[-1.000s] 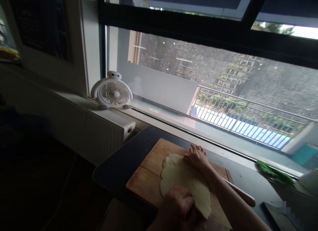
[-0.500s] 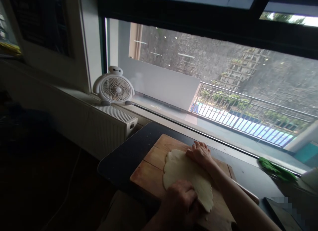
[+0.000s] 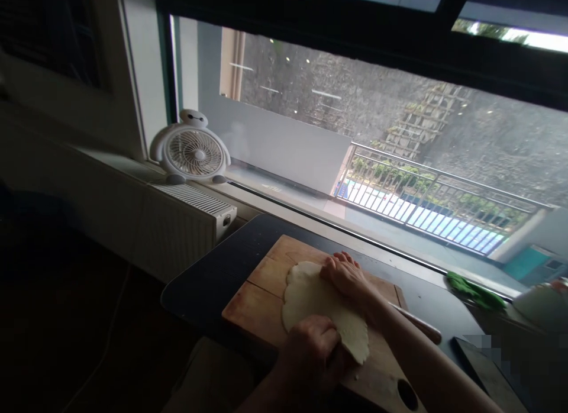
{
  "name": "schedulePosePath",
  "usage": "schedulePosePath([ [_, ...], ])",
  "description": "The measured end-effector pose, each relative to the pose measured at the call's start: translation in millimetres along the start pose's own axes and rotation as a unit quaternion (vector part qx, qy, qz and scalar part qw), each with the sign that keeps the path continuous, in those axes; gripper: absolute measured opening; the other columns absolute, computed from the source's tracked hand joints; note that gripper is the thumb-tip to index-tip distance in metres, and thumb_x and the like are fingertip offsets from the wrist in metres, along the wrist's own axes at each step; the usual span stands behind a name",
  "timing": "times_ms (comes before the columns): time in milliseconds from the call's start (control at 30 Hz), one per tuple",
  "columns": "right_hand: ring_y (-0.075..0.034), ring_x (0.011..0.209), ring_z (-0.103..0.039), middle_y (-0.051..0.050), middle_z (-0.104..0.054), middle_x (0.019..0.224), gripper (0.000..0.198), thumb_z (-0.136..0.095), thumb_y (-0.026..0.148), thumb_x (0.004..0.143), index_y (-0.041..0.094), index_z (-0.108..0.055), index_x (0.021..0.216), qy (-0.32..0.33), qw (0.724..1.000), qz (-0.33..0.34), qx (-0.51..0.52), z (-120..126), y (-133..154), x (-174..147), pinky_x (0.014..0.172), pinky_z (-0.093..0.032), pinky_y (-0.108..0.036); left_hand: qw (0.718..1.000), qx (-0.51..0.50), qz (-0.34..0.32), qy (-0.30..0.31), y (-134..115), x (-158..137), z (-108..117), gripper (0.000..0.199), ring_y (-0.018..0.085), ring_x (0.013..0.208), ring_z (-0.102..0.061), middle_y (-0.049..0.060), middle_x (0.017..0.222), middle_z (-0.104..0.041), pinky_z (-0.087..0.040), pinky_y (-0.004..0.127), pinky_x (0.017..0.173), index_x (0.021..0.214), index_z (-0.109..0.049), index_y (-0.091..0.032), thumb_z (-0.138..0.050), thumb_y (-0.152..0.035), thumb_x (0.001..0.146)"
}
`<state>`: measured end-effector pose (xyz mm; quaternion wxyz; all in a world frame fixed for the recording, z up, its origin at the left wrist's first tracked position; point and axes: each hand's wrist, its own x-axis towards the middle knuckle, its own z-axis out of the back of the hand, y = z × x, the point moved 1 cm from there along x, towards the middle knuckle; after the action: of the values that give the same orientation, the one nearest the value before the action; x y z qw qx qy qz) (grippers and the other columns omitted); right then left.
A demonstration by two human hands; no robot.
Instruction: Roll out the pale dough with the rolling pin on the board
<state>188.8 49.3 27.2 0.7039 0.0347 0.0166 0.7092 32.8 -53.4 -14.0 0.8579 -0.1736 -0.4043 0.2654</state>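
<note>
A flat, pale sheet of dough (image 3: pixel 306 294) with a wavy rim lies on a wooden cutting board (image 3: pixel 255 294). My left hand (image 3: pixel 313 345) is closed at the dough's near edge, fingers curled round it; the fingertips are hidden. Across the far side of the dough, my right hand (image 3: pixel 348 276) rests palm down with its fingers stretched out past the edge. Partly behind my right forearm is a wooden rod (image 3: pixel 426 327), perhaps a rolling pin, lying by the board's right side.
The board sits on a dark table (image 3: pixel 199 283) by a large window. A white fan (image 3: pixel 195 149) stands over a radiator (image 3: pixel 190 218) at the left. On the right are a green cloth (image 3: pixel 474 291), a white rounded object (image 3: pixel 535 306) and a dark flat device (image 3: pixel 474 360).
The view has shifted a little, so everything sits slightly further left and up. Both hands keep nearly the same places on the dough.
</note>
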Motion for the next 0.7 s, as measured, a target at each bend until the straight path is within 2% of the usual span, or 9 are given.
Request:
schedulePosePath([
  [100, -0.027, 0.125, -0.025, -0.008, -0.044, 0.127, 0.042, -0.029, 0.049, 0.086, 0.023, -0.056, 0.104, -0.011, 1.000, -0.002, -0.007, 1.6, -5.1, 11.9, 0.097, -0.023, -0.048, 0.999, 0.008, -0.032, -0.012, 5.6, 0.7, -4.7, 0.006, 0.018, 0.075, -0.054, 0.005, 0.075, -0.056, -0.042, 0.027, 0.065, 0.071, -0.051, -0.017, -0.051, -0.012, 0.069],
  [233, -0.021, 0.131, -0.015, -0.005, -0.027, 0.142, 0.053, -0.010, 0.047, 0.090, 0.024, -0.041, 0.126, -0.035, 0.999, 0.013, 0.015, -7.8, 4.8, -16.8, 0.102, -0.019, -0.041, 0.999, 0.022, -0.033, -0.012, 6.3, 0.6, -7.7, 0.003, 0.018, 0.071, -0.054, 0.005, 0.074, -0.056, -0.041, 0.028, 0.063, 0.071, -0.051, -0.017, -0.053, -0.015, 0.069],
  [333, -0.021, 0.133, -0.010, -0.006, -0.022, 0.145, 0.057, -0.012, 0.050, 0.089, 0.020, -0.030, 0.134, -0.047, 0.998, 0.038, 0.021, -13.5, 12.2, -33.7, 0.105, -0.015, -0.039, 1.000, 0.023, -0.005, -0.008, 1.3, -0.8, -4.7, 0.006, 0.017, 0.070, -0.053, 0.005, 0.074, -0.056, -0.040, 0.028, 0.062, 0.069, -0.050, -0.017, -0.050, -0.016, 0.075],
  [433, -0.022, 0.133, -0.008, -0.007, -0.021, 0.145, 0.054, -0.016, 0.050, 0.089, 0.021, -0.034, 0.132, -0.041, 0.999, 0.031, 0.004, -12.1, 6.2, -17.0, 0.104, -0.015, -0.042, 1.000, 0.011, -0.002, -0.015, -1.1, -1.2, -2.1, 0.008, 0.018, 0.072, -0.054, 0.005, 0.075, -0.056, -0.042, 0.029, 0.065, 0.071, -0.051, -0.017, -0.048, -0.017, 0.078],
  [567, -0.029, 0.131, -0.013, -0.012, -0.029, 0.140, 0.046, -0.036, 0.049, 0.084, 0.021, -0.048, 0.118, -0.033, 0.999, 0.009, -0.008, -5.2, -8.5, 24.1, 0.099, -0.021, -0.050, 0.998, 0.000, -0.047, -0.035, 4.4, -0.1, -5.5, 0.003, 0.018, 0.075, -0.056, 0.006, 0.076, -0.058, -0.044, 0.028, 0.067, 0.073, -0.053, -0.017, -0.050, -0.016, 0.075],
  [633, -0.030, 0.130, -0.017, -0.013, -0.031, 0.138, 0.047, -0.036, 0.048, 0.084, 0.020, -0.047, 0.120, -0.032, 0.999, 0.007, -0.004, -4.4, -9.5, 29.4, 0.097, -0.023, -0.052, 0.996, 0.003, -0.072, -0.059, 8.4, 0.6, -8.4, 0.003, 0.018, 0.073, -0.056, 0.006, 0.074, -0.057, -0.045, 0.028, 0.066, 0.073, -0.053, -0.017, -0.051, -0.019, 0.075],
  [700, -0.028, 0.130, -0.018, -0.012, -0.029, 0.140, 0.050, -0.024, 0.048, 0.088, 0.020, -0.040, 0.127, -0.026, 1.000, 0.002, 0.003, -6.7, -4.8, 19.3, 0.098, -0.025, -0.049, 0.995, 0.006, -0.079, -0.068, 9.9, 0.7, -10.3, 0.005, 0.018, 0.071, -0.056, 0.006, 0.072, -0.057, -0.046, 0.028, 0.065, 0.072, -0.053, -0.017, -0.051, -0.021, 0.075],
])
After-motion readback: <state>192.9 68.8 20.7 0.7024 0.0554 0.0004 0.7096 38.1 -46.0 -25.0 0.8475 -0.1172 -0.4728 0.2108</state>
